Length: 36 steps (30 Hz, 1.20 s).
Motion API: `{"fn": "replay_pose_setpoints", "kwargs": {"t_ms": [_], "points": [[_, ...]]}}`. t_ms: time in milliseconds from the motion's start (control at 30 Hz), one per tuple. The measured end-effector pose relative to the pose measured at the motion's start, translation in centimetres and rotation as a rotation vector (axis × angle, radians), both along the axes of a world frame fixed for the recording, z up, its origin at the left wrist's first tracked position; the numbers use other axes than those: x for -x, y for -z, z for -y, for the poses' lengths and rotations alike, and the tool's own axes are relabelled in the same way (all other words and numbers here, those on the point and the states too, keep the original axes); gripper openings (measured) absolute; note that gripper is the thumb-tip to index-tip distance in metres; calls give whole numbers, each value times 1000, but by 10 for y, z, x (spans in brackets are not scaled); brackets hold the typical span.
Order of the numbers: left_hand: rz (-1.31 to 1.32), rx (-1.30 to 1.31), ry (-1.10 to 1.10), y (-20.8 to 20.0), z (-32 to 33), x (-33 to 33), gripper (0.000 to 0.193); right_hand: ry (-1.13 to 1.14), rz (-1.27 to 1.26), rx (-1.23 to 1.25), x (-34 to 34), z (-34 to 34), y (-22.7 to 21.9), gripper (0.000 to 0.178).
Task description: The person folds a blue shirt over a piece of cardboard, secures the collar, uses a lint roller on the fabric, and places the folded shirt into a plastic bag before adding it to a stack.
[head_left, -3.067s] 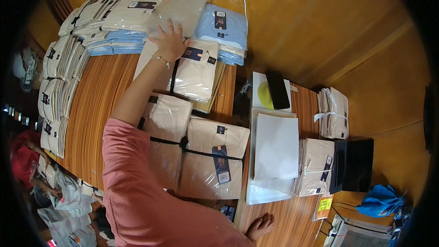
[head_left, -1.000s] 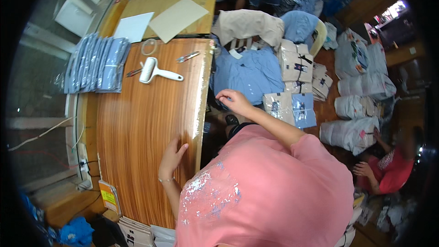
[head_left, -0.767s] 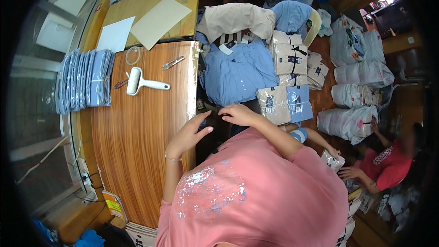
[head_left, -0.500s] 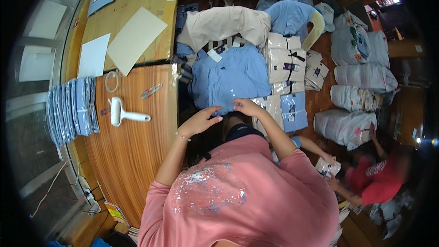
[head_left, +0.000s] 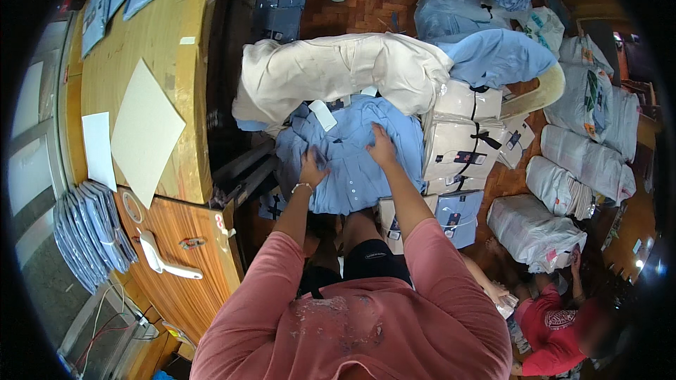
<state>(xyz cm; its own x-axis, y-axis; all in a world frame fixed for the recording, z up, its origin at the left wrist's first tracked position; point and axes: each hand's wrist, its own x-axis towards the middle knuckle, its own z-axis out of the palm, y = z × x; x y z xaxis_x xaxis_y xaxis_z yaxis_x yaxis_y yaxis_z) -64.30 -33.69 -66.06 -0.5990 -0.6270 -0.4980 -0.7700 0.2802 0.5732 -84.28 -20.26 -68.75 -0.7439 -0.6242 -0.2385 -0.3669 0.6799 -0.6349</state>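
Note:
A light blue buttoned shirt (head_left: 352,181) lies in front of me, its sleeves gathered and a white tag (head_left: 322,115) near its collar. On the left part of the shirt rests my left hand (head_left: 312,170), thumb spread away from the fingers. My right hand (head_left: 381,146) lies farther up on the shirt's right side with its fingers stretched out. Both palms face the cloth, and neither hand appears to grip it. A thick roll of cream garments (head_left: 338,63) is heaped just beyond the shirt.
Tied, bagged cream garments (head_left: 459,142) are stacked to the right, and full plastic sacks (head_left: 531,229) stand beyond. At left, a wooden table (head_left: 204,281) bears a lint roller (head_left: 165,262), folded blue shirts (head_left: 91,232) and cardboard (head_left: 148,134). A person in red (head_left: 560,334) crouches at lower right.
Both hands have moved from the shirt's near hem up onto its body, and my arms reach farther forward. The view has shifted forward over the shirt.

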Motion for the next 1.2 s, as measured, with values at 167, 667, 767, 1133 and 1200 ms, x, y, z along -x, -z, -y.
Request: {"fn": "replay_pose_setpoints", "kwargs": {"t_ms": [167,667,767,1133,1200], "points": [[650,-752,-48,-2,3,16,49,-75,424,-645,13,-1,-8,55],[771,-299,824,-7,-55,-68,56,-545,-48,-769,30,17,-5,41],[744,-254,628,-14,-59,-111,41,-597,-20,-822,32,-12,-20,31],[59,-290,65,-243,-30,-117,29,288,-90,-235,78,-162,-154,40],[-72,-273,119,-242,-23,-122,29,337,-127,-34,86,-177,-180,37]]}}
